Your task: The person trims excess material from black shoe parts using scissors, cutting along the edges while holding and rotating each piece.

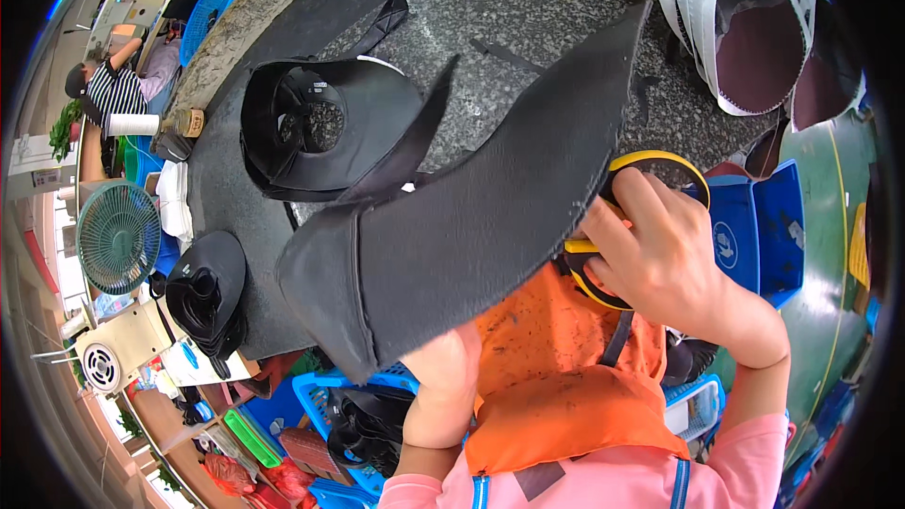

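A long, curved black leather piece, seamed near its left end like part of a boot upper, is raised across the middle of the view. My left hand holds it from below, with its fingers hidden behind the leather. Yellow-and-black handled scissors are gripped in my right hand, the fingers closed through the handle loops. Their blades are out of sight behind the leather, at its right edge. Beyond lies a stack of curved black leather pieces on the speckled stone tabletop.
White-edged zippered pieces hang at the far right, above a blue bin. More black pieces, a green fan and a sewing machine stand left. A blue basket is near my left arm. Another person sits far left.
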Available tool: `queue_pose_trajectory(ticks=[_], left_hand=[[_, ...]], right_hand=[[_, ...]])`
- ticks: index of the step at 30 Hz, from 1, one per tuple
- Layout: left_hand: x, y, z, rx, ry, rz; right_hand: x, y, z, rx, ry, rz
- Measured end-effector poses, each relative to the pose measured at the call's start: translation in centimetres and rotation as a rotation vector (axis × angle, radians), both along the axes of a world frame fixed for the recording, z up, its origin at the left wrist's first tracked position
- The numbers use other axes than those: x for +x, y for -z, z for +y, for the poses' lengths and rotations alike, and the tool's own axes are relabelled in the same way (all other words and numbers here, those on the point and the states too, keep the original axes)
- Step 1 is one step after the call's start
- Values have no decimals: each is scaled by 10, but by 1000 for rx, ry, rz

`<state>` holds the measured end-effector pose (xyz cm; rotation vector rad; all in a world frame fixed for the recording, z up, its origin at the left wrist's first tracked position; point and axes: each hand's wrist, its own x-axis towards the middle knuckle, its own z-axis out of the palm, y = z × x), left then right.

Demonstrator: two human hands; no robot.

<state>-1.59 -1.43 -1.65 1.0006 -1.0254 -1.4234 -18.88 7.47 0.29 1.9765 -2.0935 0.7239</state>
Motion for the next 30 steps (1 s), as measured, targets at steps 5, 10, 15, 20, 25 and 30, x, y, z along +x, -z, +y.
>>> queue_pose_trajectory(ticks=[5, 10, 15, 20, 25, 30], left_hand=[[2, -14, -11, 79, 38, -42], [24, 6, -21, -19, 208, -8], [43, 25, -22, -118, 332, 20], [20, 2, -21, 35, 192, 208], [9, -7, -14, 0, 224, 180], [10, -14, -10, 77, 246, 102]], right_hand=[[-9, -13, 1, 102, -34, -19], [-20, -16, 9, 144, -84, -119], [-26, -23, 9, 178, -116, -144], [-22, -20, 9, 184, -128, -191], [-18, -25, 6, 114, -98, -80], [-21, -25, 6, 86, -113, -36]])
